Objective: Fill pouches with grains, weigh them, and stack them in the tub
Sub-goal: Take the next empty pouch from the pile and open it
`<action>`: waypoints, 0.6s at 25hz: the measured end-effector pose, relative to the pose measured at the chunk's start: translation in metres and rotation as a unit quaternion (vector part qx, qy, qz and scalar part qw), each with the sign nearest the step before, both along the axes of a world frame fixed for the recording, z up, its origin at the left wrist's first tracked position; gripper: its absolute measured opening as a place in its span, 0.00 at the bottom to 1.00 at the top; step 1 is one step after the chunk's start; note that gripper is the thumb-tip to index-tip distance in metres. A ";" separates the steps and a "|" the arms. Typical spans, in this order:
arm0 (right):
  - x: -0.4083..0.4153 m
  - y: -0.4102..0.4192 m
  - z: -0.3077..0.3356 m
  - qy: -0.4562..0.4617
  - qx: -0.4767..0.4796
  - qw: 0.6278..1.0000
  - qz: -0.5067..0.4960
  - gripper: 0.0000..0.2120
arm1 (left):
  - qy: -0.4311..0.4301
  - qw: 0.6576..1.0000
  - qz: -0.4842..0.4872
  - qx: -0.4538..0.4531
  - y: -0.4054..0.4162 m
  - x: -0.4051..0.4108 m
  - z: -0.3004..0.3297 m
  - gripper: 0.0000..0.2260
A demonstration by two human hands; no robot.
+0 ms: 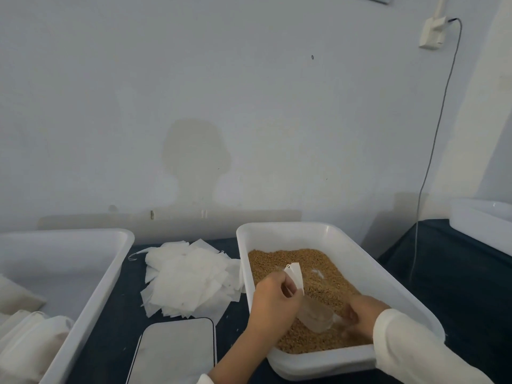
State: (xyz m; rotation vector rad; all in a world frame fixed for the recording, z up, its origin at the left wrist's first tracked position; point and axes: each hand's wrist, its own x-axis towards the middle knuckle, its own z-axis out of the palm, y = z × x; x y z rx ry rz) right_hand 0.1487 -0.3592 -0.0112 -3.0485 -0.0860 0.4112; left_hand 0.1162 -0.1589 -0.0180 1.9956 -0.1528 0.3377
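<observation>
A white tub [357,261] on the right holds brown grains [321,275]. Over the grains my left hand [273,303] pinches a small white pouch [295,274] by its top. My right hand [363,314] grips a clear plastic scoop [315,318] that lies low in the grains beside the pouch. A second white tub [91,275] on the left contains several filled pouches [30,342] at its near end. A flat grey scale [177,353] sits on the table between the two tubs.
A loose pile of empty white pouches [191,278] lies on the dark table [116,328] behind the scale. Another white tub [482,223] stands on a separate table at far right. A cable [432,151] hangs down the wall from a socket.
</observation>
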 end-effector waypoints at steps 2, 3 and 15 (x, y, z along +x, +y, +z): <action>0.005 0.005 -0.003 -0.005 -0.020 0.999 0.031 0.12 | -0.002 1.000 0.015 0.026 0.000 0.001 -0.001 0.11; 0.006 0.007 -0.004 -0.014 -0.030 0.998 0.053 0.11 | -0.003 0.999 0.018 0.039 0.000 0.001 -0.001 0.12; 0.021 -0.051 0.064 -0.109 -0.220 0.958 0.149 0.15 | -0.025 0.998 0.014 0.058 0.000 0.006 0.002 0.10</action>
